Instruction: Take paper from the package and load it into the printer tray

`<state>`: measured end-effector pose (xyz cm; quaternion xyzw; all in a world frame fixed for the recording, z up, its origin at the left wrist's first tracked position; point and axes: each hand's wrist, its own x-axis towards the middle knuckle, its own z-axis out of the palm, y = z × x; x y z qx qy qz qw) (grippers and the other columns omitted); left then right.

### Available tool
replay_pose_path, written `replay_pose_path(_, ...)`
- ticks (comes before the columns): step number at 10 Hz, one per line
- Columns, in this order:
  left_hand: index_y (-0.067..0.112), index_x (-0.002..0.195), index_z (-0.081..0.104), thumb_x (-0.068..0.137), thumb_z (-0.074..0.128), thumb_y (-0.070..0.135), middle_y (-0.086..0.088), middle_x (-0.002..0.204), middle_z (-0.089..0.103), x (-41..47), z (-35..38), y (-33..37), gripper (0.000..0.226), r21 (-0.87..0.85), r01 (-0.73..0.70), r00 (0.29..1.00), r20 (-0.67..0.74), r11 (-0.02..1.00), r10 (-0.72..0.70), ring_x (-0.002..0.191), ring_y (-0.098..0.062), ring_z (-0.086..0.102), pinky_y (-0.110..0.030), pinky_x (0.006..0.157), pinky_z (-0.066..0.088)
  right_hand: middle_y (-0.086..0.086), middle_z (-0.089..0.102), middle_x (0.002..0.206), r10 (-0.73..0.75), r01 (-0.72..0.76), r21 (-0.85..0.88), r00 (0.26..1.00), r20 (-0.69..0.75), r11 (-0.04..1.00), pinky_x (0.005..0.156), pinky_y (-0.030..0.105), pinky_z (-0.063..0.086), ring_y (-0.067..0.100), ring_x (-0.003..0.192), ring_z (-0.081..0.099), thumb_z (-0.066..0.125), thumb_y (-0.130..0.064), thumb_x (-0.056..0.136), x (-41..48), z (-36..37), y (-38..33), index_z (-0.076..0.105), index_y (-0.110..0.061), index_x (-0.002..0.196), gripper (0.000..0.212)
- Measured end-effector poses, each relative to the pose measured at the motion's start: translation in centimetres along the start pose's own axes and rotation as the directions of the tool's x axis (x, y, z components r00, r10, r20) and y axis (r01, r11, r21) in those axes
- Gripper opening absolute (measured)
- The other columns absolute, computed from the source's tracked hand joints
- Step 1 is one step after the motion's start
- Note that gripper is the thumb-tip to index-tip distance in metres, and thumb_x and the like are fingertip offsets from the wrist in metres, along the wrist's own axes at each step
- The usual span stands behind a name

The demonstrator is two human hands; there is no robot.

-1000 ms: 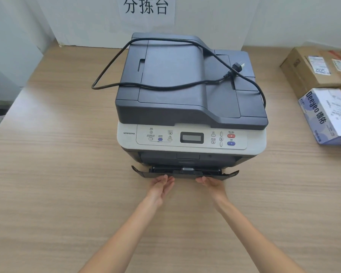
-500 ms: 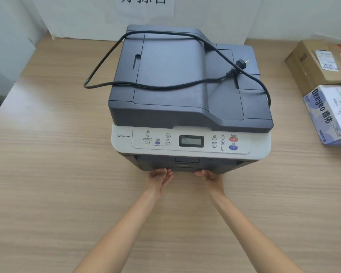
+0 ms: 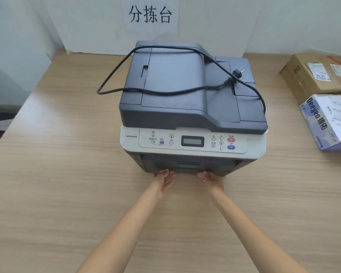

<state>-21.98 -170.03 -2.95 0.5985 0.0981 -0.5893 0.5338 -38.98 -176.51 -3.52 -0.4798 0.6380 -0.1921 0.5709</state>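
A dark grey and white printer (image 3: 191,99) stands on the wooden table (image 3: 57,184). Its paper tray (image 3: 187,166) sits flush in the lower front. My left hand (image 3: 164,179) and my right hand (image 3: 212,179) are side by side at the tray's bottom edge, palms turned toward each other. The fingertips touch the tray front and are partly hidden under it. Neither hand holds anything. A blue and white package (image 3: 327,119) lies at the right edge of the table, far from both hands.
A black power cord (image 3: 165,92) lies looped over the printer lid, its plug on top at the right. A brown cardboard box (image 3: 313,75) sits behind the package. A white wall with a paper sign (image 3: 150,15) stands behind the printer.
The tray stuck out of the printer front one second ago; it is now pushed in flush. Both hands moved forward with it and stay against its front.
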Motion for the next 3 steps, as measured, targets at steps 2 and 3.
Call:
replay_pose_path(2, 0.007, 0.124, 0.050, 0.093, 0.048, 0.002, -0.009, 0.114, 0.060, -5.0, -0.2, 1.2, 0.031, 0.117, -0.111, 0.992, 0.074, 0.987, 0.103, 0.084, -0.020, 0.062, -0.032, 0.076, 0.050, 0.022, 0.064, 0.115, -0.055, 0.054, 0.040, 0.998, 0.029, 0.998, 0.071, 0.020, 0.039, 0.027, 0.103, 0.056, 0.045, 0.002, 0.091, -3.0, -1.7, -1.5, 0.063, -0.001, 0.113, 0.028)
replay_pose_path(3, 0.007, 0.129, 0.049, 0.093, 0.050, 0.007, -0.008, 0.115, 0.060, -8.1, -0.4, 1.7, 0.036, 0.242, -0.156, 0.984, 0.119, 0.958, 0.130, 0.089, -0.020, 0.062, -0.037, 0.083, 0.050, 0.018, 0.066, 0.116, -0.101, 0.102, -0.010, 0.994, 0.048, 0.995, 0.080, 0.026, 0.039, 0.026, 0.109, 0.056, 0.044, -0.001, 0.091, -5.4, -2.8, -2.1, 0.062, -0.006, 0.114, 0.030)
